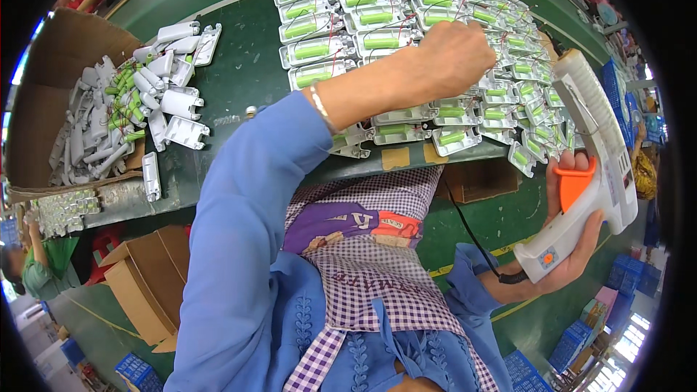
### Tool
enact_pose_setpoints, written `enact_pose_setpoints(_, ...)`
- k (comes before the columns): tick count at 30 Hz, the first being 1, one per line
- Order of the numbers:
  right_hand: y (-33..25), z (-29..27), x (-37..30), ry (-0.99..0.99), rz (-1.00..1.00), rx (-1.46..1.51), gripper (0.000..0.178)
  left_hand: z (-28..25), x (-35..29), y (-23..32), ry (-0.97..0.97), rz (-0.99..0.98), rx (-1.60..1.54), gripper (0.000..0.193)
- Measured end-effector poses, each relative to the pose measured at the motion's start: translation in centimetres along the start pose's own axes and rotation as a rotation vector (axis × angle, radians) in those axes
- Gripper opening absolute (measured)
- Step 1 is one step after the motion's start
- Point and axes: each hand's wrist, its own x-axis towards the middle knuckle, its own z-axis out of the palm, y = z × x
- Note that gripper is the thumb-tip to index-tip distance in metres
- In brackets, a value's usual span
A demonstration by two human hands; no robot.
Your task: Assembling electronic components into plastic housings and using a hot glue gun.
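Note:
Rows of white plastic half-shells, each with a green cylindrical battery cell and thin red and black wires, cover much of the table. My left hand is over the middle of these rows, reached across from the left. Its fingers are curled closed, and what they hold, if anything, is hidden. At the right, beside the table edge, my right hand grips the handle of a white corded glue gun with an orange trigger. The gun stands tilted, its front end by the rightmost shells. Fingers of that hand lie at the trigger.
A cardboard box of loose white shells and green cells stands at the left on the green table. Loose empty shells lie beside it. Another carton is below the table. The gun's black cord hangs by my apron. Other people are farther off.

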Motion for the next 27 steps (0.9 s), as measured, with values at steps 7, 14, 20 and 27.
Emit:
enact_pose_setpoints(7,0.9,0.4,-0.3,0.018,0.022,-0.060,0.063,3.7,-0.1,0.1,-0.038,0.039,-0.041,0.013)
enact_pose_setpoints(14,1.2,0.2,-0.4,-0.082,0.061,-0.019,0.060,4.9,0.6,-0.5,-0.006,-0.023,-0.074,0.011)
enact_pose_setpoints(20,1.2,-0.2,0.0,-0.092,0.040,-0.067,0.060,3.4,0.3,-0.3,0.027,0.007,-0.141,0.012)
enact_pose_setpoints(27,2.4,1.1,-1.8,-0.117,-0.165,-0.177,0.060,1.3,-1.9,-0.8,0.093,0.010,-0.093,0.008)
